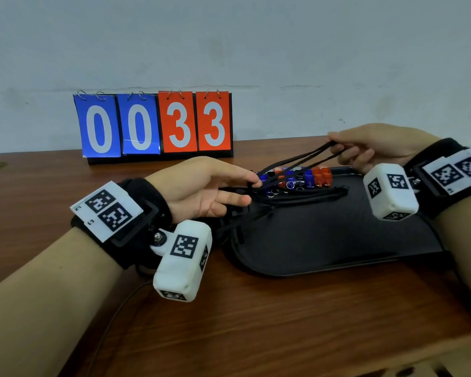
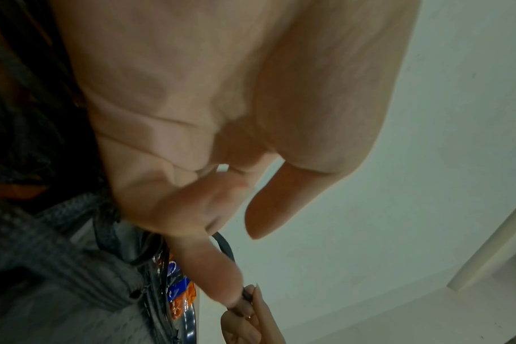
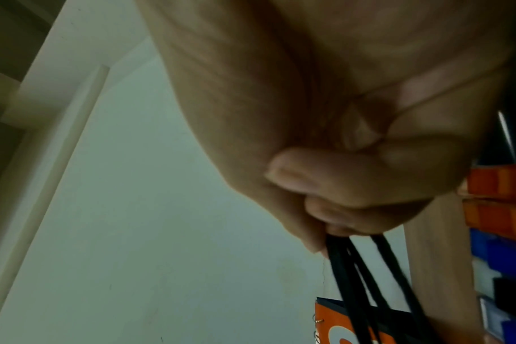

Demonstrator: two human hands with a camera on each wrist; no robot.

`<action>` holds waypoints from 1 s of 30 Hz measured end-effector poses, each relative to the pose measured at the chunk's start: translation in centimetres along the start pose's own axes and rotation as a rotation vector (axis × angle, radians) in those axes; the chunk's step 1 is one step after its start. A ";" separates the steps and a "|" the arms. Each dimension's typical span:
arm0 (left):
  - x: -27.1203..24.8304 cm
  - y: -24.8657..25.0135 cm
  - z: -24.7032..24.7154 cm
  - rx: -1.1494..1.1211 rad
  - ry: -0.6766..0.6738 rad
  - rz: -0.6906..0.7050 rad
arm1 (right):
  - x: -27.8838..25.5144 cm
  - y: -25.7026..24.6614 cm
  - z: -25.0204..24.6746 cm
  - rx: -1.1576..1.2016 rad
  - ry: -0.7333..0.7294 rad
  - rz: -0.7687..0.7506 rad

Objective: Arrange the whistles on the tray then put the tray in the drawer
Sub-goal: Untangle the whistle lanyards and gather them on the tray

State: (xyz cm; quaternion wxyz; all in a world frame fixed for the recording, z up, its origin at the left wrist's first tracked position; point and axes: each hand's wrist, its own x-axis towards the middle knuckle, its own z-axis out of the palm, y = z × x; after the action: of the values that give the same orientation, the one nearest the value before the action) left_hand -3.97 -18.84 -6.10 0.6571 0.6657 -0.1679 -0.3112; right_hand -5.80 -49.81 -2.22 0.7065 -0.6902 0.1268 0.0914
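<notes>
A black tray [image 1: 324, 235] lies on the wooden table. Several blue, orange, white and black whistles [image 1: 297, 178] stand in a row along its far edge, also visible in the wrist views [image 2: 180, 293] [image 3: 498, 216]. My right hand [image 1: 337, 148] pinches their black lanyard cords [image 1: 297, 161] and holds them taut above the tray; the pinch [image 3: 324, 232] is clear in the right wrist view. My left hand [image 1: 252, 190] is at the tray's left end with its fingers extended. Its index fingertip [image 2: 230, 291] touches the cords, and the thumb stands apart. More cords [image 1: 310, 195] lie on the tray.
A flip scoreboard [image 1: 155, 126] reading 0033 stands against the wall behind the tray. The brown table [image 1: 229, 322] extends toward me. A thin cable [image 1: 125, 303] runs under my left wrist. A pale wooden edge [image 1: 446, 357] shows at the lower right corner.
</notes>
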 end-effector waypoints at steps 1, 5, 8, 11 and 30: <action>0.0 0.0 0.1 0.000 0.009 -0.005 | 0.1 0.0 0.0 -0.011 -0.001 0.000; -0.2 0.0 0.4 -0.020 0.037 -0.025 | 0.7 0.0 -0.4 -0.038 -0.003 0.020; -0.1 -0.1 0.6 0.027 0.050 -0.016 | 0.8 0.4 -0.4 -0.156 0.006 0.015; 0.0 -0.2 0.9 0.100 0.064 -0.017 | 1.1 0.9 -0.7 -0.342 0.055 -0.028; 0.3 -0.6 1.5 0.369 0.081 -0.022 | 2.3 2.1 -2.8 -0.875 0.130 0.046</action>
State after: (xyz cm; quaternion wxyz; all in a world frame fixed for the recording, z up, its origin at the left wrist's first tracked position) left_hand -4.81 -20.15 -6.68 0.5266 0.7888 -0.1884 -0.2550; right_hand -4.41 -52.64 -4.98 0.3363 -0.9256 0.1357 0.1085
